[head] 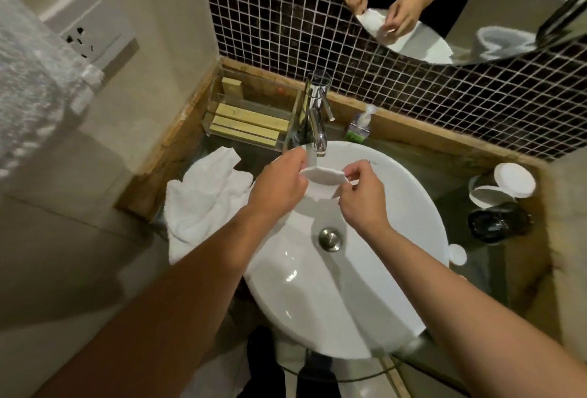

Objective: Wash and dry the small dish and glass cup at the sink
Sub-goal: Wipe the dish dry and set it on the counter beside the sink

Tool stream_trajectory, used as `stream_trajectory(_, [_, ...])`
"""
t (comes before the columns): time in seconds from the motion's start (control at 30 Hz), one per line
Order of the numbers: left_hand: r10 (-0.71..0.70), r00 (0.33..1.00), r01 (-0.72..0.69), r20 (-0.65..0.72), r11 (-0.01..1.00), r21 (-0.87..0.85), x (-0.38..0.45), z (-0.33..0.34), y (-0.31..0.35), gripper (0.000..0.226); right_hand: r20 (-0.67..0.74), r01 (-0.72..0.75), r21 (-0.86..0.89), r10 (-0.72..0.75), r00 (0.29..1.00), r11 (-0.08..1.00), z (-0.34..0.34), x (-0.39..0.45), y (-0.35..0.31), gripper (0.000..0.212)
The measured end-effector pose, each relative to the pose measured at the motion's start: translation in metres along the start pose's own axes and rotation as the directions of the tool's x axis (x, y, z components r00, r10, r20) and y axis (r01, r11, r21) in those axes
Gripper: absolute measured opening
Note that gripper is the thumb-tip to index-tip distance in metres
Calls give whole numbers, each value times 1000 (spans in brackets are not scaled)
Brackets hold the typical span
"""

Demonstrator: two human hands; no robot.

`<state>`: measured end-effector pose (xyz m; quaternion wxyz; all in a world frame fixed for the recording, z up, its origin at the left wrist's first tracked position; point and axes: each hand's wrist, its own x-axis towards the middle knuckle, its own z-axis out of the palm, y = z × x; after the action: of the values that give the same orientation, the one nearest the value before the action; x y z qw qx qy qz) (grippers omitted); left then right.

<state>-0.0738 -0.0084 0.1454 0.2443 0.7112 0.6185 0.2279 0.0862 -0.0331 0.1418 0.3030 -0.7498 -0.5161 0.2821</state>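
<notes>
Under the tap's spout (319,140), the fingers (297,159) of the left hand (279,188) pinch one edge of the small dish (322,173) while the right hand (360,197) grips the opposite edge, holding it over the white sink (413,238), tilted toward the head camera. To rinse it well, I would keep it angled so water runs off into the bowl, and turn it so both faces meet the thin stream. A white towel (203,200) lies just left on the table, ready for drying. A dark cup (498,221) lies at right; whether it is the glass one, I cannot tell.
</notes>
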Motion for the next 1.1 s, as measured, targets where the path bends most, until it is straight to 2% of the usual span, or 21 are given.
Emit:
stream_trajectory(0.13, [15, 1000, -13, 12, 995, -99, 2, 11, 14, 19, -54, -63, 49, 66, 996, 997, -20, -5, 13, 20])
stream_trajectory(0.27, [-7, 999, 16, 51, 983, -184, 13, 25, 41, 13, -115, -157, 144, 174, 978, 977, -45, -6, 24, 23])
stream_trajectory(0.43, [-14, 986, 54, 164, 968, -247, 33, 54, 82, 13, -166, -280, 257, 327, 930, 925, -89, 7, 43, 25])
stream_trajectory(0.57, [-26, 958, 108, 287, 956, -274, 54, 92, 120, 22, -151, -321, 289, 374, 915, 902, -123, 32, 72, 23])
stream_trajectory(0.73, [-1, 937, 49, 350, 990, -131, 86, 140, 169, 19, -178, -343, 244, 390, 904, 907, -157, 73, 114, 31])
stream_trajectory(0.97, [-28, 924, -33, 382, 988, 153, 127, 195, 194, 29, -80, -430, 132, 442, 894, 893, -169, 133, 153, 36])
stream_trajectory(1.1, [1, 906, -115, 423, 963, 244, 141, 215, 193, 38, -29, -454, 120, 460, 888, 883, -162, 150, 165, 33])
